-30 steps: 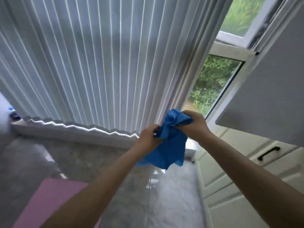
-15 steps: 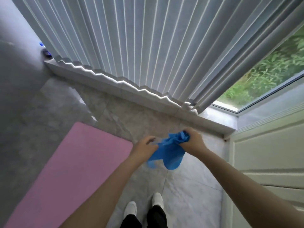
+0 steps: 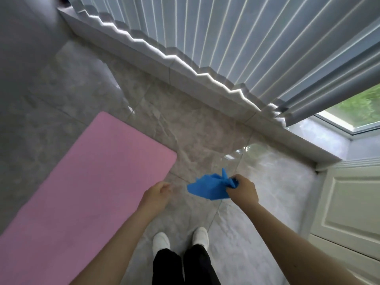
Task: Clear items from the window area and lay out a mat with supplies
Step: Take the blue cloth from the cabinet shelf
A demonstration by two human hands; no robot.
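From the head view, the right hand (image 3: 242, 189) is clenched around a bunched corner of a crumpled bright-blue cloth (image 3: 207, 187), whose loose part spreads out to the left of the fist, held in the air above the floor. The left hand (image 3: 157, 194) holds nothing; its fingers are loosely curled and it hangs apart from the cloth, just beside the near corner of a flat pink rectangular mat (image 3: 88, 182). The mat lies unrolled on the glossy grey marble-patterned tile floor (image 3: 185, 124), running from the lower left toward the centre, with its rounded corner near the left hand. Below the hands stand two white shoes (image 3: 161, 241) under black trousers (image 3: 181, 264), on the tiles to the right of the mat. A pale stone window ledge (image 3: 168, 73) crosses the scene diagonally, with grey-white vertical blinds (image 3: 236, 38) hanging over it. At the right edge is a cream panelled cabinet door (image 3: 349, 202), and greenery shows through the uncovered window pane (image 3: 357, 108).
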